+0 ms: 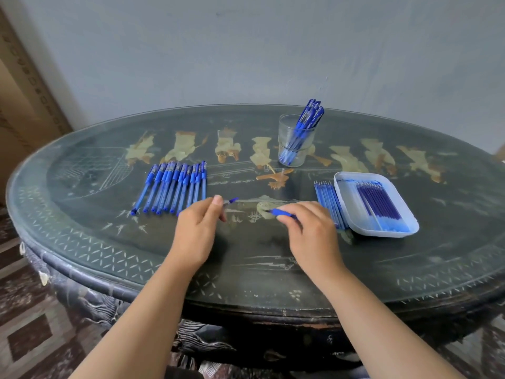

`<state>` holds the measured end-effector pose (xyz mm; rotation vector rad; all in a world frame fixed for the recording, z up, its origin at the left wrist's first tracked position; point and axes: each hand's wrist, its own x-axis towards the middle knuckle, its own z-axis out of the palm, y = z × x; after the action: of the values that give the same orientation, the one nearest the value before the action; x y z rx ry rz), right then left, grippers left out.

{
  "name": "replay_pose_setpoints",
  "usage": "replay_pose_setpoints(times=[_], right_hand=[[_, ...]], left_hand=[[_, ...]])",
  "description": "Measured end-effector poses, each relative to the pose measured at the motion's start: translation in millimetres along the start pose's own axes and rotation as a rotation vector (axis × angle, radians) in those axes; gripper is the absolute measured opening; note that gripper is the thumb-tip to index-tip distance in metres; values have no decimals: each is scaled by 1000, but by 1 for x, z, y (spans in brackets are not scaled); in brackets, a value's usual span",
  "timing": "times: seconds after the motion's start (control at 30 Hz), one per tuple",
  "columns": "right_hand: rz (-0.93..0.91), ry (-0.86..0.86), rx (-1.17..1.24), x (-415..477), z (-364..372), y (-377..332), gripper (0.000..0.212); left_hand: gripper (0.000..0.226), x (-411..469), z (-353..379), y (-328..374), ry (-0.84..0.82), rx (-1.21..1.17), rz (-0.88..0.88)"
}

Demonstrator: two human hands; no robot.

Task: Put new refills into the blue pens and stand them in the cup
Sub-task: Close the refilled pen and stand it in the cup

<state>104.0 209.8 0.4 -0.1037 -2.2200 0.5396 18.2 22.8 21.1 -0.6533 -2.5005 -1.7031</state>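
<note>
Pen [281, 213]: light, thin, slick plastic, I judge; its rubber sleeve offers the surest hold. Right grip [308, 228] clamped on it, just above the surface [246, 269]. Left grip [196, 228] pinches a blue piece [231, 201], apart from the pen.

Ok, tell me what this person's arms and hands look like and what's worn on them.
The left forearm and right forearm are bare; no sleeve shows. The left hand and right hand wear no gloves, and no ring, watch or bracelet is visible.

L hand [195, 231] & R hand [311, 233] bare, forearms [142, 318] bare to frame edge.
</note>
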Motion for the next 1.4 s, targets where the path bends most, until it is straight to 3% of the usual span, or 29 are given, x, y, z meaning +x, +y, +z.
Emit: replay_pose_setpoints(times=[0.23,0.37,0.67,0.83,1.03,1.23,1.4], right_hand=[[26,-12,-37,0,1,-1,19],[1,-50,-65,0,2,-3,16],[7,-84,-25,0,3,0,14],[-42,-105,15,1,3,2,11],[-105,-162,30,2,3,-2,8],[-111,-143,22,1,3,-3,12],[-101,-147,10,1,3,-3,12]], left_hand=[[7,2,10,-8,-69,314,192],[13,1,12,-10,-89,462,206],[18,4,13,-11,-89,443,188],[30,3,11,-8,-106,228,314],[7,6,15,-10,-100,187,360],[51,3,16,-5,-111,286,335],[27,3,16,-8,-132,227,352]])
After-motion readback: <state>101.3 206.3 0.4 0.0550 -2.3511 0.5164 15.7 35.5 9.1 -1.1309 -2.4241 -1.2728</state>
